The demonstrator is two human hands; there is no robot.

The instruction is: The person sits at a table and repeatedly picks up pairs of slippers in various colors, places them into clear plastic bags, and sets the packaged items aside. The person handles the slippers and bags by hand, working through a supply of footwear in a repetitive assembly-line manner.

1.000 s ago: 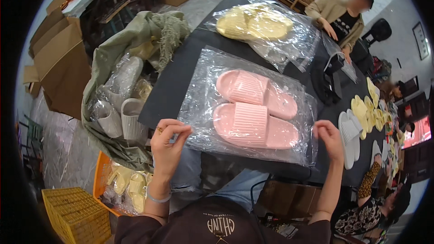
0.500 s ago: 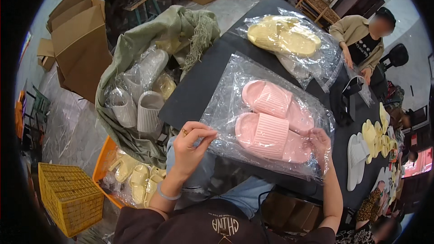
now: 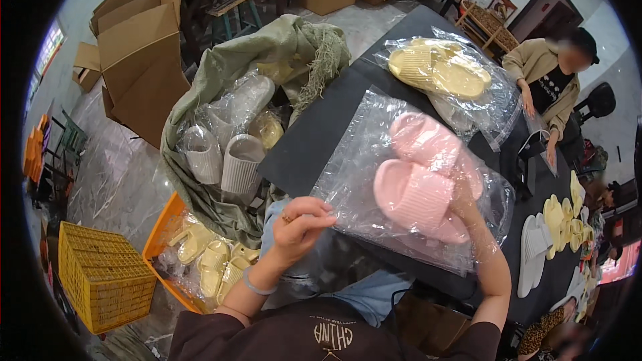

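Note:
A pair of pink slippers [image 3: 418, 190] with ribbed straps lies side by side inside a clear plastic bag [image 3: 354, 160] on the black table. My left hand [image 3: 301, 224] is closed, its thumb and fingertips pinching the bag's near left edge. Over the right part of the pair reaches my right hand [image 3: 466, 204], at the straps and heels of the slippers; plastic seems to cover it. Its fingers are blurred and partly hidden, so I cannot make out their grip.
Bagged yellow slippers [image 3: 441, 70] lie farther back on the table [image 3: 301, 137]. Left of it stand a green sack [image 3: 200, 87] of grey slippers, an orange crate [image 3: 160, 227] and a yellow crate [image 3: 107, 277]. White slippers [image 3: 533, 254] rest at right. A person [image 3: 552, 83] works across the table.
My right hand has moved from the bag's right side farther in over the slippers. The pink pair has turned and shifted within the bag. My left hand keeps its pinch on the edge.

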